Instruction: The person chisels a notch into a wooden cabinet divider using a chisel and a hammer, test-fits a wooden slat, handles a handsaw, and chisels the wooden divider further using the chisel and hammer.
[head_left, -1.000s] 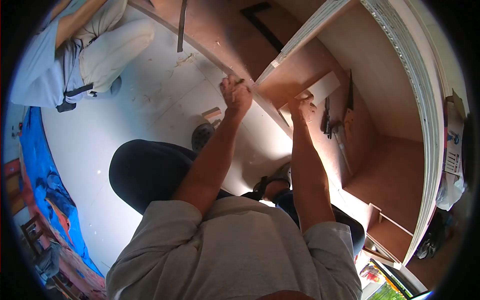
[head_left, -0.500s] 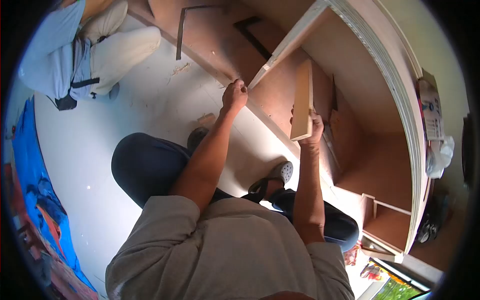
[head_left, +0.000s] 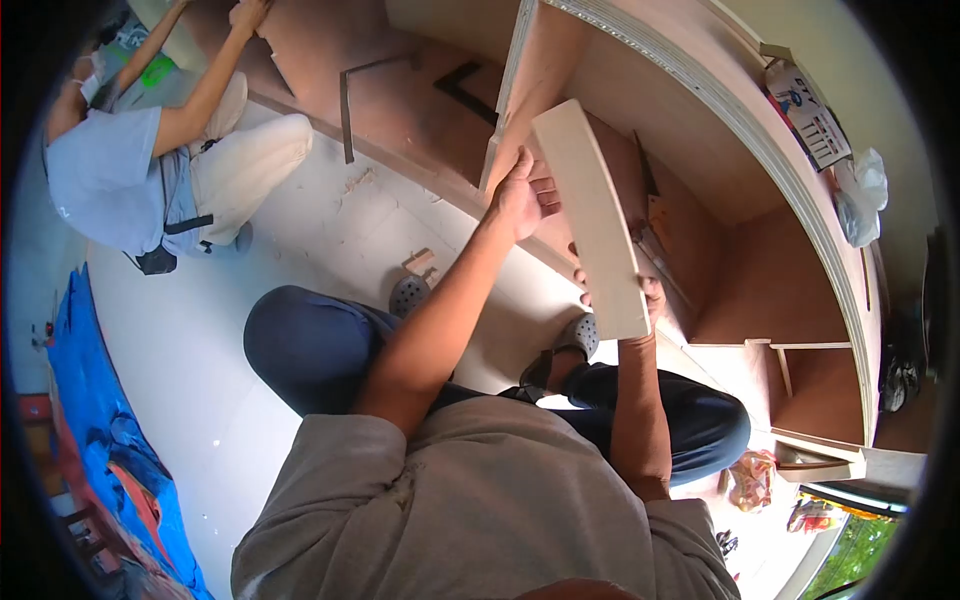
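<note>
A flat pale wooden board (head_left: 595,220) is tilted up in front of me over the brown cabinet interior. My right hand (head_left: 650,300) is wrapped around its lower end, with fingertips showing past its left edge. My left hand (head_left: 522,200) is just left of the board, fingers stretched and apart, holding nothing; whether a fingertip touches the board I cannot tell. Behind the left hand stands the cabinet's upright divider (head_left: 508,125). A black L-shaped piece (head_left: 347,110) and another dark angled piece (head_left: 465,88) lie on the cabinet panel.
A co-worker in a light shirt (head_left: 105,180) crouches at the left, arms at the cabinet. A small wood block (head_left: 420,262) and shavings (head_left: 358,180) lie on the white floor. A blue tarp (head_left: 110,420) is at far left. A printed box (head_left: 810,115) and plastic bag (head_left: 862,200) sit on the cabinet's right.
My left hand has come away from the divider's end, moved right toward the board and opened. The right hand has turned the board so its broad face shows. The view has shifted.
</note>
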